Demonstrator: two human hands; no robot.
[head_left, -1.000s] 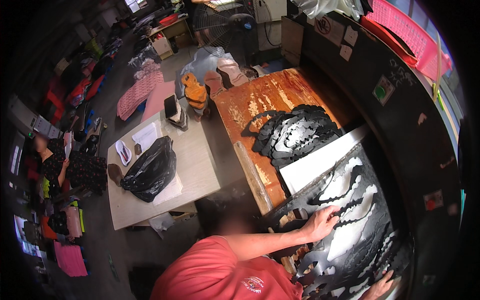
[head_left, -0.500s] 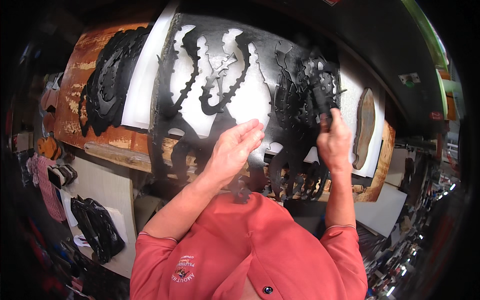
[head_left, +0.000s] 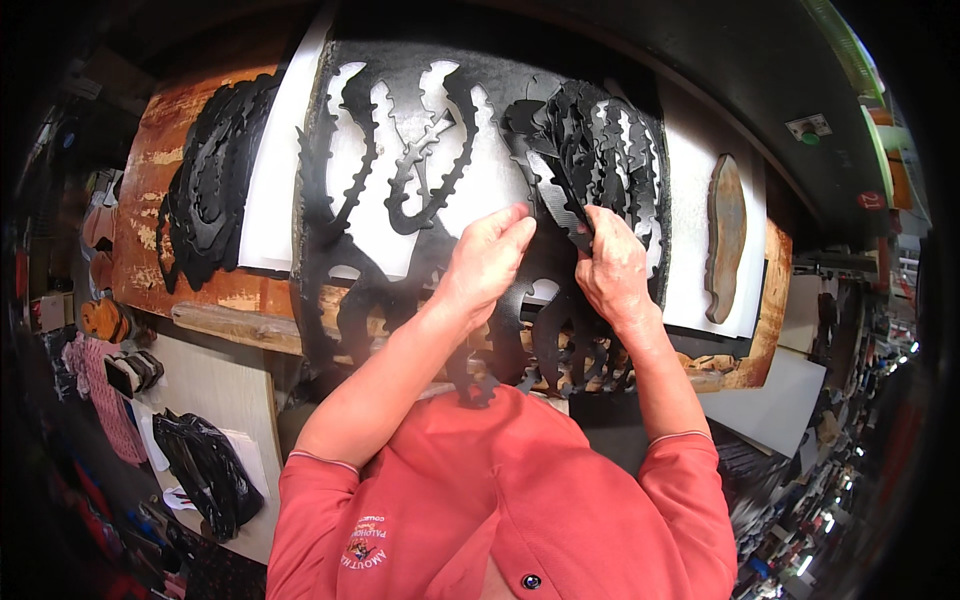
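Observation:
A black sheet (head_left: pixel 350 50) with long, notched cut-outs lies in front of me, its near strips hanging over the board's front edge. My right hand (head_left: pixel 612 262) is closed around the near end of a black notched cut piece (head_left: pixel 560 190), which slants away from me over the sheet's right part. Beside it, several similar cut pieces (head_left: pixel 610 150) lie bunched together. My left hand (head_left: pixel 485 262) is just left of the right one, fingers curled and pressed together above the sheet's middle. Whatever its fingertips hold, if anything, is hidden.
White sheets (head_left: pixel 285 170) show beneath and beside the black one. A heap of black pieces (head_left: pixel 215 180) sits on the worn wooden board (head_left: pixel 165 150) at left. A long wavy-edged wooden form (head_left: pixel 727 240) lies at right. A dark green machine part (head_left: pixel 740 60) overhangs the far side.
My right hand has come left, bringing the black piece from the sheet's right side. My left hand's stretched fingers have curled closed. The view has shifted slightly.

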